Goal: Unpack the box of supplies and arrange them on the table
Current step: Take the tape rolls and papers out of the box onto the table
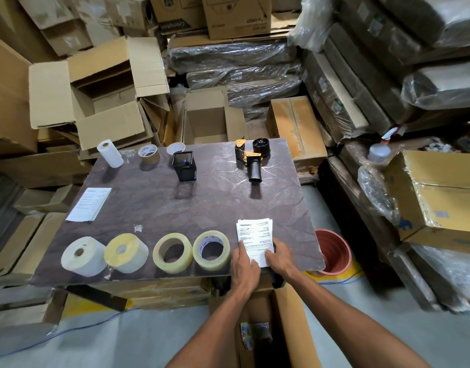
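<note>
Head view: paper stack (255, 239) being squared up at the table (175, 203) front edge, right of the tape rolls (172, 253).
Left hand (245, 264) and right hand (280, 257) are pressed flat, uncurled, on its near end; long axis runs away, both equally near.

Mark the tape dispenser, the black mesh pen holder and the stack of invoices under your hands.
Black-and-yellow tape dispenser (251, 158), head view: yellow-labelled body above the handle.
Black mesh pen holder (184, 166), head view: its front wall.
White stack of printed invoices (255, 233), head view: printed top sheet.

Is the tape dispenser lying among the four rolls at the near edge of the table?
No, the tape dispenser lies alone near the far edge of the table, well apart from that row.
</note>
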Demonstrator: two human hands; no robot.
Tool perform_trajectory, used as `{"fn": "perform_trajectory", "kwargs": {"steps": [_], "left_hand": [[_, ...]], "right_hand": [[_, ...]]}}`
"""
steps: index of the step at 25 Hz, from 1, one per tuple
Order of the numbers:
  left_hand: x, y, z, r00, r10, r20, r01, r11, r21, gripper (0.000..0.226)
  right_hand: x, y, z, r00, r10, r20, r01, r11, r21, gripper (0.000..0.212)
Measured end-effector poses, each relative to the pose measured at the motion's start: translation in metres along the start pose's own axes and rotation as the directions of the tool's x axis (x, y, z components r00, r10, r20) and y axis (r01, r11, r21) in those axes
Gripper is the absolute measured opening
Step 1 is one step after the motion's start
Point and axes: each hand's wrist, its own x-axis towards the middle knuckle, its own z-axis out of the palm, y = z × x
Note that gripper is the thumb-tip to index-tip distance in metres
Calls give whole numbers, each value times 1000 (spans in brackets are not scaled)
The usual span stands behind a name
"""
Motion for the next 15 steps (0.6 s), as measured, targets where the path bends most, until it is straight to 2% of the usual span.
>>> {"fn": "perform_trajectory", "kwargs": {"steps": [5, 15], "left_hand": [[-7, -4, -3, 1000, 11, 11, -11, 1000, -19, 76], [-18, -27, 1, 999, 52, 16, -51, 998, -42, 80]], "right_hand": [[-1, 0, 5, 1000, 0, 26, 0, 1000, -23, 35], [-4, 8, 11, 993, 63, -104, -74, 992, -101, 31]]}}
